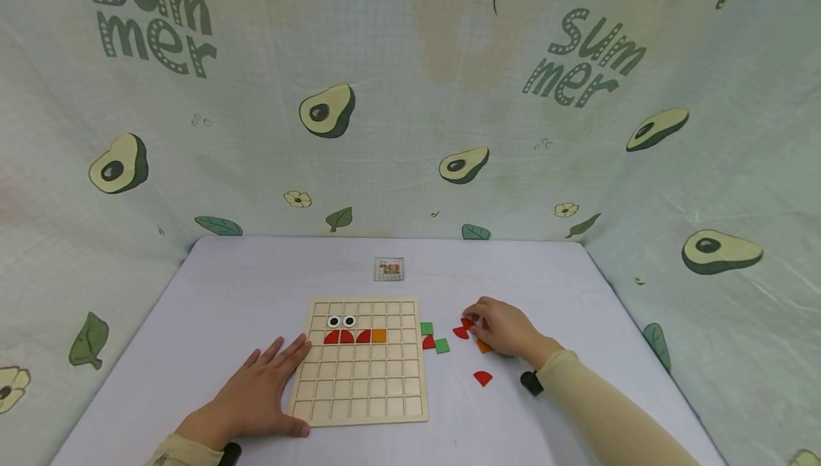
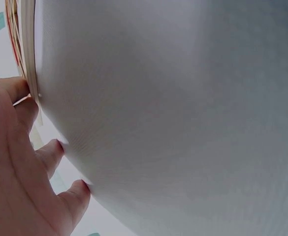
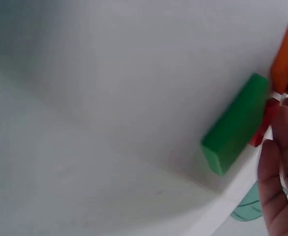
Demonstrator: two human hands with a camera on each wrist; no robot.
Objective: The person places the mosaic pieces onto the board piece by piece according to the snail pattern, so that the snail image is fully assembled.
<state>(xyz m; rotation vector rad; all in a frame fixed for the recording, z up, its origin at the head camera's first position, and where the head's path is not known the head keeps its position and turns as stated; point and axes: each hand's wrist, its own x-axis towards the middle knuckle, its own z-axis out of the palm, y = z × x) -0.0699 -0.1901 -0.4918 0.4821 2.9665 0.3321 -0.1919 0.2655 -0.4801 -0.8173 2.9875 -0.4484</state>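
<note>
A wooden grid board lies on the table. On it sit two eye pieces, several red quarter-circle tiles in a row, and an orange square tile. My left hand lies with fingers spread, fingertips and thumb touching the board's left edge. Right of the board, my right hand pinches a red quarter-circle tile between thumb and fingers. Another red tile lies beside it, and an orange tile is partly under the hand. The right wrist view shows a green block near the fingers.
Between board and right hand lie green square tiles and a red tile. A single red tile is nearer the front. Behind the board lies a small picture card. Printed cloth hangs behind the table.
</note>
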